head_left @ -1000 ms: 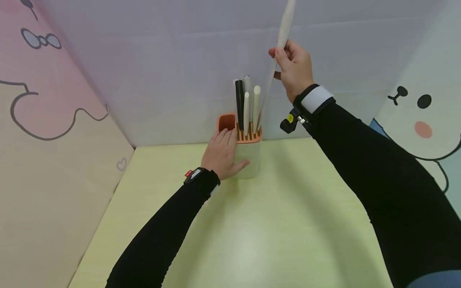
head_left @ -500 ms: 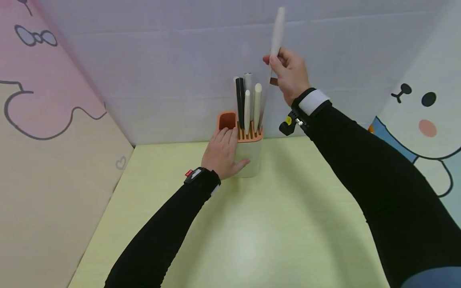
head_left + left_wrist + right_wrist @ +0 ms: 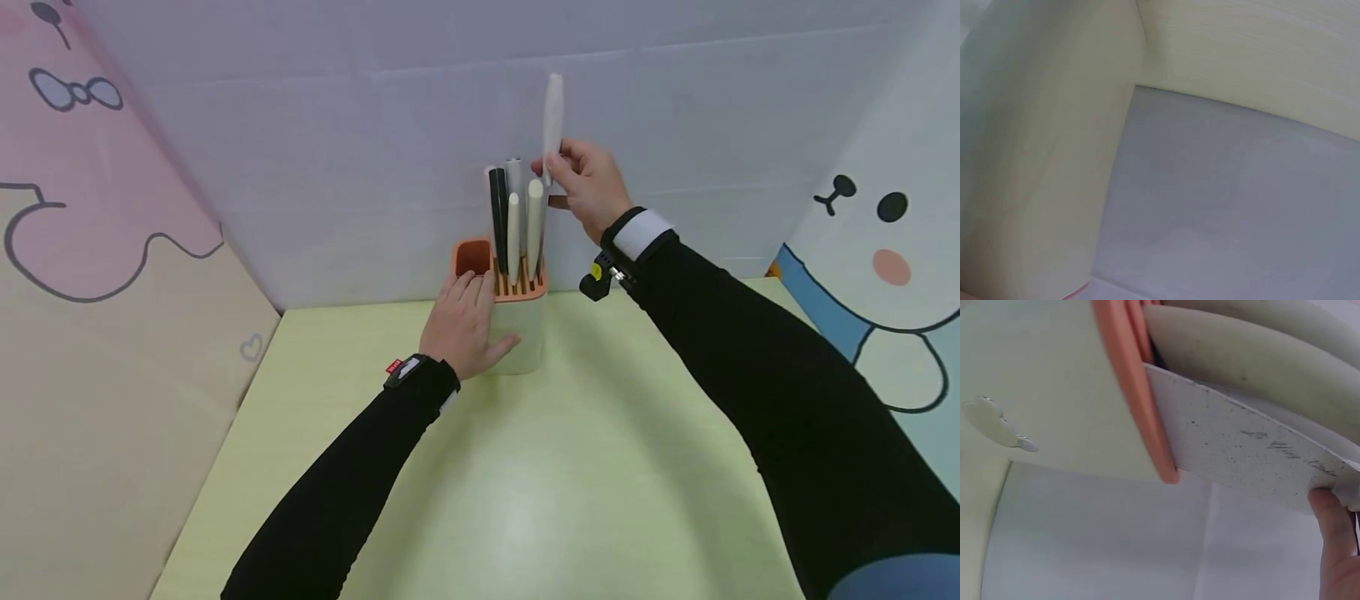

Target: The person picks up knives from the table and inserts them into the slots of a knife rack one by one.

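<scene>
A pale knife block (image 3: 521, 329) with an orange slotted top stands at the back of the table. My left hand (image 3: 462, 329) rests on its left front, fingers straight and lying at the rim. With its thumb and fingers my right hand (image 3: 591, 187) pinches a white-handled kitchen knife (image 3: 552, 112), handle upward, above the block's right end. In the right wrist view the speckled blade (image 3: 1229, 431) enters the rightmost part of the orange top; its lower end is hidden inside. Fingertips (image 3: 1332, 519) touch the blade close to the handle.
White-handled knives (image 3: 534, 221) and a black handle (image 3: 498, 217) stand in the block's other slots. An open orange compartment (image 3: 472, 254) lies at its left. The pale table (image 3: 517, 492) meets a light back wall (image 3: 337, 167) right behind the block.
My right hand has moved down and left with the knife, and the blade has sunk deeper into the block. The left hand has stayed on the block.
</scene>
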`<state>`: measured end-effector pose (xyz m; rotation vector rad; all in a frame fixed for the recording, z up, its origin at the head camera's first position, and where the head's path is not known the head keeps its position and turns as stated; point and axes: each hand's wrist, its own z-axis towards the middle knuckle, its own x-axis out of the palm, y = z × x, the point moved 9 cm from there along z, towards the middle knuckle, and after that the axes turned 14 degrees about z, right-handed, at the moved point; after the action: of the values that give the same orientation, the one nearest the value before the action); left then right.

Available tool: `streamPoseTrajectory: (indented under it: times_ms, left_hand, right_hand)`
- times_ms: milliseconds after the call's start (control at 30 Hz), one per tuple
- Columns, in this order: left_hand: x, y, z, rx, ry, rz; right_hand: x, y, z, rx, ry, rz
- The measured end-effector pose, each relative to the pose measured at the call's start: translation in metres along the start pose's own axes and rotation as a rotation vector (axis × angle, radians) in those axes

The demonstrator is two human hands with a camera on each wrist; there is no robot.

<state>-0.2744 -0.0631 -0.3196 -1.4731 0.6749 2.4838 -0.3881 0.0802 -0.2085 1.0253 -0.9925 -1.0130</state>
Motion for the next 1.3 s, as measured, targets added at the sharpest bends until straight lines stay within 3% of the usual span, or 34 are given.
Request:
streamPoseTrajectory:
  times_ms: [467,833,1300]
  left_hand:
    - [0.006,0.005,0.000,-0.001,0.027,0.004]
    - [0.013,0.012,-0.001,-0.011,-0.001,0.001]
    - [0.014,0.013,0.001,-0.015,0.020,0.009]
  right_hand:
    - [0.003,-0.024,-0.011,0.022,0.072,-0.122]
    - [0.010,-0.042,-0.024,-0.015,0.145,-0.229]
    - [0.008,-0.063,-0.038,-0.063,0.166,-0.359]
